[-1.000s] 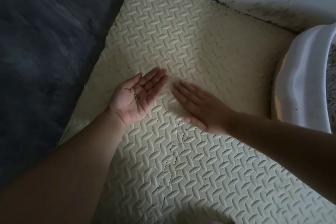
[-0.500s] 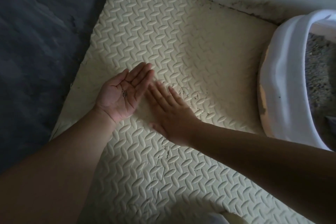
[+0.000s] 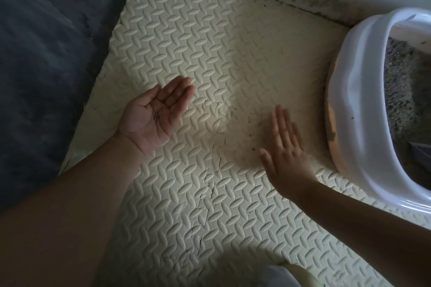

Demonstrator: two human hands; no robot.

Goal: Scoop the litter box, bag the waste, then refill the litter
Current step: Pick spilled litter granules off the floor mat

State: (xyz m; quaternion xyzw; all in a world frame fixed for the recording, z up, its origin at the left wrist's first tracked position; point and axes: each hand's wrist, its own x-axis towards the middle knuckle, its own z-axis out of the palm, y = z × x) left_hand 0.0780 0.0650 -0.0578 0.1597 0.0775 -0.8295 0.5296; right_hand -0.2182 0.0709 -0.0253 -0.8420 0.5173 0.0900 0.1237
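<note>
Head view. The left hand (image 3: 154, 115) lies palm up over the left part of the foam mat (image 3: 210, 30). Its fingers are straight, together and lightly cupped. It grips nothing, but a few dark litter grains (image 3: 155, 116) rest in the palm.

The right hand (image 3: 288, 154) is open, palm down, with fingers straight and slightly spread. It is on or just above the mat; contact cannot be confirmed. Loose specks (image 3: 245, 121) lie scattered on the mat between the two hands.

The litter box (image 3: 356, 105) stands at the right edge of the scene, near the right hand. Grey litter (image 3: 401, 91) lies inside it.

Probable faults from this position:
- Spill from the palm. The grains lie loose and unclamped, so any tilt of the left hand is likely to drop them back on the mat.
- Incomplete pick-up. The raised pattern and the cracks in the mat can trap specks, and a flat sweep may pass over them.
- Scatter. A fast sweep to the left may flick grains past the mat edge onto the dark floor (image 3: 46, 53), where they would be hard to see.
- Box contact. The right forearm passes close to the box rim, and a knock may shift the box.
</note>
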